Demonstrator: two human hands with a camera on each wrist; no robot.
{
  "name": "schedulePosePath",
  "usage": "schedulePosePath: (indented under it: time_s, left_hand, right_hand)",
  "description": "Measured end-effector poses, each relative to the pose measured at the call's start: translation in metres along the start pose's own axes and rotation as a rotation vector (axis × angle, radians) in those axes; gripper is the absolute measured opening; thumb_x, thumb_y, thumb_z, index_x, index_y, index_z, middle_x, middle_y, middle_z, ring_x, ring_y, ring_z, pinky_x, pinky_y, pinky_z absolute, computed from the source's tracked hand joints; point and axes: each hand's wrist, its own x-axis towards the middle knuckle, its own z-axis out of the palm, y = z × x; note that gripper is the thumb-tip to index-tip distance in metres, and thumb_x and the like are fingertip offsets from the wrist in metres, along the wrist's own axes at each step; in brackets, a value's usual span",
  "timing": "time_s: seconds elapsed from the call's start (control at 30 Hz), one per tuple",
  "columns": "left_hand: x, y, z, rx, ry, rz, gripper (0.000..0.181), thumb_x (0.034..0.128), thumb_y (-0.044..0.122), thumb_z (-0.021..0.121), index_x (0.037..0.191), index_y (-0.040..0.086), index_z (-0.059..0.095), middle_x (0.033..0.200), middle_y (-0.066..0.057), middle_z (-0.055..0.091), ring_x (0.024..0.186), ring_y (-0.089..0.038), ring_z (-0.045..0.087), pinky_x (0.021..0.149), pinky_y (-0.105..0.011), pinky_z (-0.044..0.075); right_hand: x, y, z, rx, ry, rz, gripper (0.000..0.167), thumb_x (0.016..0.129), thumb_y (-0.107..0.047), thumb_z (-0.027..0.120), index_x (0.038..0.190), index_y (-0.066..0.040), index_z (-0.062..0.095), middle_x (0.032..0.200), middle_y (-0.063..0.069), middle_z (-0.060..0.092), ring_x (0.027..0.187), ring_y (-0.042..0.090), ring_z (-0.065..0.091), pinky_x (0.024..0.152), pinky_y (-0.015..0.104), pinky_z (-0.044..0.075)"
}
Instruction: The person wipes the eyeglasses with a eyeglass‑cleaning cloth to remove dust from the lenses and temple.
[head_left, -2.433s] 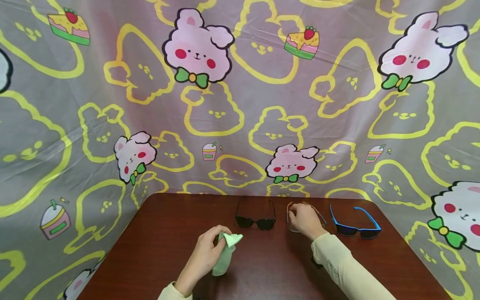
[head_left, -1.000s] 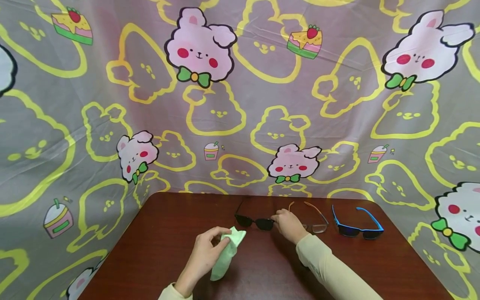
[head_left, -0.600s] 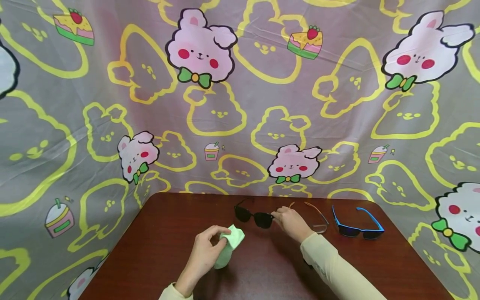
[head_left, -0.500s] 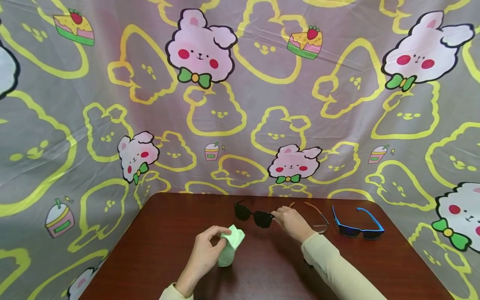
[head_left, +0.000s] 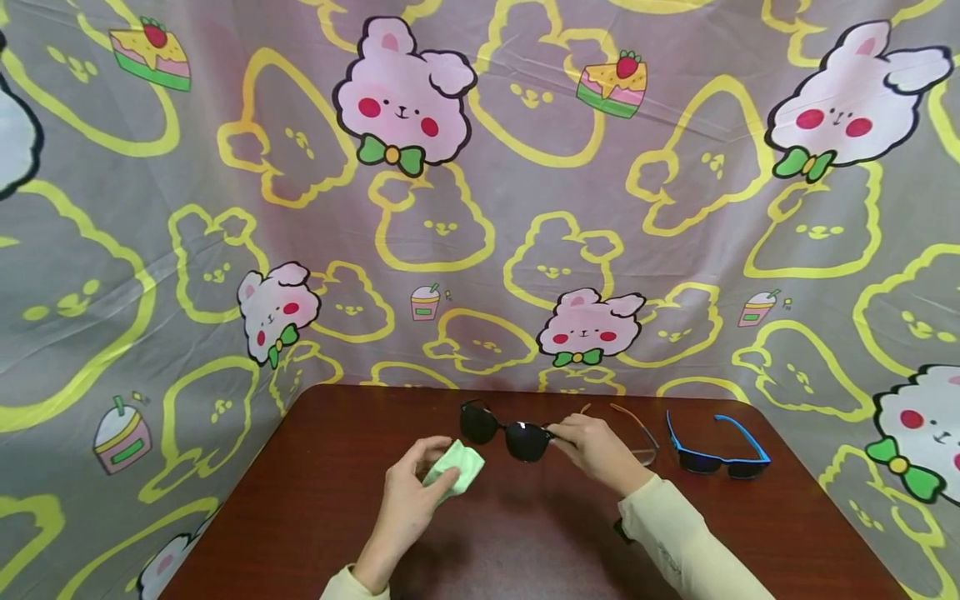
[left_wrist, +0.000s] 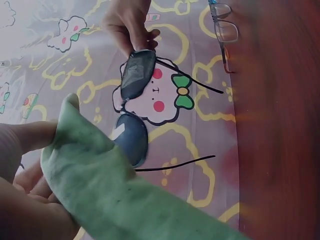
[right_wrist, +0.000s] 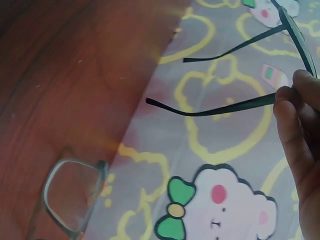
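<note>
My right hand (head_left: 596, 452) pinches a pair of black sunglasses (head_left: 527, 442) at one end of the frame, by the hinge. They are raised off the table, lenses towards me and both temples unfolded, as the right wrist view shows. A pale green cloth (head_left: 459, 468) is held between the thumb and fingers of my left hand (head_left: 405, 500), just to the lower left of the sunglasses. In the left wrist view the cloth (left_wrist: 110, 175) hangs in front of part of the lower lens; whether it touches the lens I cannot tell.
Clear-lens glasses with orange-brown temples (head_left: 636, 425) lie on the brown table (head_left: 322, 475), partly hidden behind my right hand. Blue-framed sunglasses (head_left: 718, 458) rest farther right, temples open. A patterned curtain (head_left: 480, 250) encloses the table's back and sides.
My right hand moved from the clear-lens glasses to the black sunglasses, gripped them and lifted them off the table. My left hand stayed near its place, and the cloth is now bunched higher.
</note>
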Motion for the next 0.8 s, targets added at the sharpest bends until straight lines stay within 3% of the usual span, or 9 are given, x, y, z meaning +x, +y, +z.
schedulePosePath:
  time_s: [0.1, 0.27, 0.6, 0.73, 0.8]
  left_hand:
    - [0.005, -0.014, 0.002, -0.008, 0.021, -0.018, 0.036, 0.0782, 0.002, 0.075, 0.112, 0.006, 0.065, 0.088, -0.004, 0.067, 0.076, -0.013, 0.059, 0.067, -0.025, 0.047]
    - [0.010, -0.026, 0.004, -0.022, 0.067, -0.022, 0.018, 0.0791, 0.007, 0.075, 0.097, 0.006, 0.070, 0.079, -0.003, 0.066, 0.069, -0.013, 0.056, 0.059, -0.023, 0.045]
    - [0.013, -0.021, 0.008, -0.080, 0.150, 0.066, 0.015, 0.0795, 0.005, 0.074, 0.094, 0.007, 0.069, 0.082, -0.003, 0.067, 0.069, -0.013, 0.059, 0.060, -0.024, 0.048]
    - [0.014, -0.020, 0.009, -0.100, 0.160, 0.067, 0.028, 0.0796, 0.004, 0.074, 0.107, 0.008, 0.067, 0.087, -0.005, 0.069, 0.073, -0.012, 0.061, 0.061, -0.023, 0.048]
    - [0.014, -0.019, 0.009, -0.106, 0.172, 0.040, 0.036, 0.0789, 0.004, 0.074, 0.114, 0.010, 0.065, 0.088, -0.005, 0.070, 0.074, -0.011, 0.062, 0.061, -0.021, 0.048]
  right_hand:
    - [-0.002, -0.005, -0.008, 0.013, 0.011, 0.002, 0.024, 0.075, -0.004, 0.078, 0.098, -0.007, 0.073, 0.084, -0.004, 0.065, 0.074, 0.007, 0.059, 0.065, 0.023, 0.051]
    - [-0.005, -0.011, -0.022, 0.023, 0.042, -0.009, 0.027, 0.070, 0.001, 0.079, 0.096, -0.006, 0.073, 0.083, -0.004, 0.064, 0.074, 0.005, 0.057, 0.063, 0.018, 0.048]
    - [-0.015, -0.020, -0.045, 0.098, 0.046, 0.003, 0.027, 0.071, 0.002, 0.078, 0.095, -0.008, 0.073, 0.082, -0.007, 0.062, 0.070, 0.001, 0.051, 0.061, 0.010, 0.040]
    - [-0.020, -0.022, -0.050, 0.105, 0.043, 0.008, 0.023, 0.074, -0.001, 0.077, 0.095, -0.008, 0.073, 0.083, -0.009, 0.063, 0.071, 0.001, 0.053, 0.061, 0.010, 0.041]
    - [-0.023, -0.023, -0.052, 0.114, 0.037, 0.012, 0.023, 0.074, -0.001, 0.077, 0.095, -0.008, 0.073, 0.083, -0.009, 0.063, 0.071, 0.001, 0.053, 0.061, 0.010, 0.042]
